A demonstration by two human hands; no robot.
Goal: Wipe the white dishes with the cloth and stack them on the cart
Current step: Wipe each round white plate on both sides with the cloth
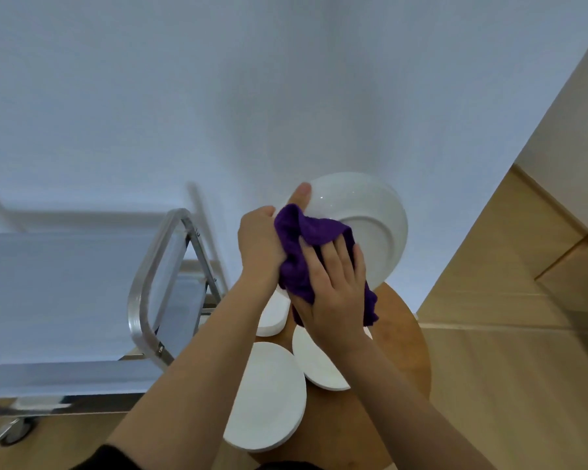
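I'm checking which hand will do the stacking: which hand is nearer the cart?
Left. The left hand grips the raised plate just right of the cart handle; the right hand, pressing the purple cloth, is farther right.

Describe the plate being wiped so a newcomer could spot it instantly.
Start at the round wooden table right of the steel cart. Above it, the left hand holds a white plate tilted, underside showing, while the right hand presses a purple cloth on it. It alone is lifted; the other plates lie flat.

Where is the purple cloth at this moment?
In the head view, the purple cloth is right of centre, pressed by the right hand against the raised white plate that the left hand holds above the round wooden table.
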